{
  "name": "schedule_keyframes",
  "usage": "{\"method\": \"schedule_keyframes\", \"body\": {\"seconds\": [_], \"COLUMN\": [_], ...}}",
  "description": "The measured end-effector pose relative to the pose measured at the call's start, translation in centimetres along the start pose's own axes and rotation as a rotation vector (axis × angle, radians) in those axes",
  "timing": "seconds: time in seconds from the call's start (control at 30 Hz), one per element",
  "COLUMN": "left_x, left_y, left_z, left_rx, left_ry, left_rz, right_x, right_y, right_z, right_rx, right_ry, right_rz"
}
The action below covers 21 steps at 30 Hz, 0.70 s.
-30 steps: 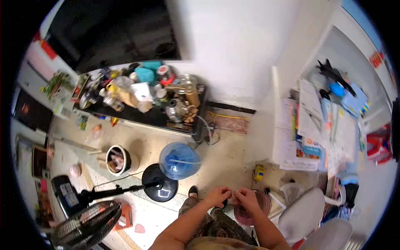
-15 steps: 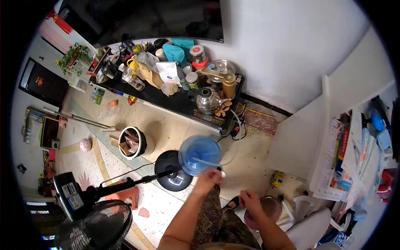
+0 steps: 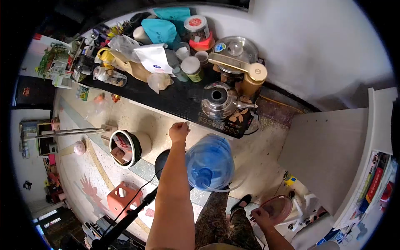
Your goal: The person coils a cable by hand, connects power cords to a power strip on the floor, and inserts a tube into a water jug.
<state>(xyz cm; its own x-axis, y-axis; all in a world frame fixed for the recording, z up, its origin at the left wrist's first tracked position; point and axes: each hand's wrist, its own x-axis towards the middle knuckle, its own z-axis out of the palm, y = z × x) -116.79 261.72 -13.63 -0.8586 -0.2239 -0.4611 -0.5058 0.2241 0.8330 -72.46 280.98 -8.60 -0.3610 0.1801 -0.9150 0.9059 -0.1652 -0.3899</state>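
Observation:
My left hand (image 3: 179, 132) reaches forward over the floor, just short of the black cabinet top's front edge. Its fingers are pinched together on something small and whitish that I cannot make out. To the right of that forearm is a blue water jug (image 3: 210, 162), its neck toward me and a clear tube (image 3: 227, 187) at its mouth. My right hand (image 3: 261, 217) hangs low by a round pinkish container (image 3: 278, 210), fingers curled; whether it holds anything is hidden. A steel kettle (image 3: 218, 102) stands on the induction cooker (image 3: 227, 125) ahead.
Jars, bags and a gold-lidded canister (image 3: 253, 79) crowd the black cabinet top (image 3: 175, 98). On the floor at left are a lined bin (image 3: 135, 148), a red plastic stool (image 3: 123, 198) and a black fan pole (image 3: 133, 214). A white shelf unit (image 3: 329, 146) stands right.
My view has moved closer to the cabinet. The left hand has gone from beside the jug forward and left, toward the cabinet edge. The right hand stays low by the pinkish container.

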Motion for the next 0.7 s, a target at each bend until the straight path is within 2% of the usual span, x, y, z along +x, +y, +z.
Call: {"method": "schedule_keyframes", "body": {"seconds": [0.1, 0.13, 0.23, 0.27, 0.37, 0.43, 0.47, 0.5, 0.57, 0.6, 0.63, 0.7], "left_x": [3.1, 4.0, 7.1, 8.1, 8.8, 8.0, 7.4, 6.6, 4.5, 3.2, 1.4, -3.4], "left_y": [-0.7, -1.4, -3.3, -4.5, -4.8, -5.2, -5.2, -5.7, -6.6, -7.2, -7.9, -8.0], "left_z": [1.5, 1.8, 2.3, 2.3, 2.1, 1.7, 0.8, 0.0, -2.1, -3.4, -4.8, -6.4], "left_rx": [0.131, 0.140, 0.390, 0.393, 0.470, 0.275, 0.276, 0.282, 0.367, 0.472, 0.704, 0.700], "left_ry": [-0.024, -0.030, 0.047, 0.044, 0.065, 0.056, 0.010, 0.006, -0.032, -0.080, -0.094, -0.137], "left_rz": [0.101, 0.085, 0.261, 0.255, 0.260, 0.295, 0.248, 0.235, 0.279, 0.283, 0.314, 0.190], "right_x": [1.4, 1.7, 2.5, 2.7, 1.6, 2.2, 2.2, 1.3, 1.8, 1.2, -0.1, 0.1], "right_y": [1.3, 1.4, 2.1, 2.3, -2.2, -1.8, -1.4, -4.1, -2.4, -5.0, -7.7, -7.9], "right_z": [0.6, 0.8, 1.1, 1.2, 1.6, 2.0, 2.3, 2.4, 2.7, 3.1, 2.7, 3.5], "right_rx": [-0.019, -0.028, -0.062, -0.088, 0.045, 0.031, 0.017, 0.006, 0.006, 0.011, -0.040, -0.076], "right_ry": [-0.008, -0.026, -0.027, -0.015, -0.056, -0.026, -0.006, 0.015, -0.019, -0.048, -0.086, -0.087], "right_rz": [0.018, -0.031, -0.097, -0.131, 0.000, -0.021, -0.048, 0.061, -0.006, -0.084, 0.012, 0.014]}}
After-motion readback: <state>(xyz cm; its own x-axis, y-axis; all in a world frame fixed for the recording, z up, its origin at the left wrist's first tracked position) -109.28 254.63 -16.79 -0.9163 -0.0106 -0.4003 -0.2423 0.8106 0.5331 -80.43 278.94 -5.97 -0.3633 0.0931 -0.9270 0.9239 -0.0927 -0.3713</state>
